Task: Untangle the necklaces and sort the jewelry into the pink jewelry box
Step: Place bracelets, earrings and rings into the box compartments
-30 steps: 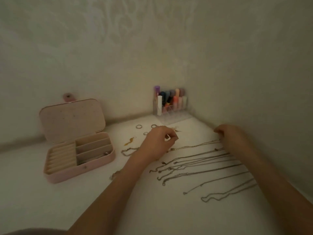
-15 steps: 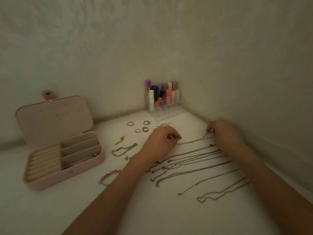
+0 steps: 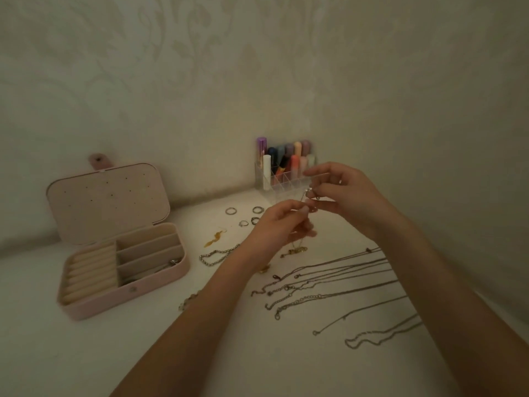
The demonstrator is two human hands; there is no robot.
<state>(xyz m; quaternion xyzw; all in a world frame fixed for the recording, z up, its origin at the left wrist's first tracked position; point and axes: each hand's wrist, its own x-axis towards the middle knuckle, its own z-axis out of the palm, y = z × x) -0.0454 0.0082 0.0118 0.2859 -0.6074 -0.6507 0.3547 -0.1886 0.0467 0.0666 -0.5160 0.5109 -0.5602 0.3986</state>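
My left hand (image 3: 279, 224) and my right hand (image 3: 343, 196) are raised above the table, and both pinch the top of one thin necklace (image 3: 296, 249) whose lower end trails on the table. Several other necklaces (image 3: 329, 282) lie stretched out side by side to the right. The pink jewelry box (image 3: 137, 290) stands open at the left, with ring rolls and three long compartments; a small metal piece lies in the nearest compartment. Several rings (image 3: 230, 211), a gold earring (image 3: 213, 239) and a chain bracelet (image 3: 217, 255) lie between the box and my hands.
A clear organiser with lipsticks (image 3: 286, 167) stands in the corner behind my hands. Another bracelet (image 3: 187, 300) lies partly under my left forearm. Walls close in at the back and along the right side of the white table (image 3: 86, 353).
Both hands lifted off the table and came together, raising one necklace by its end. The camera view shifted slightly.
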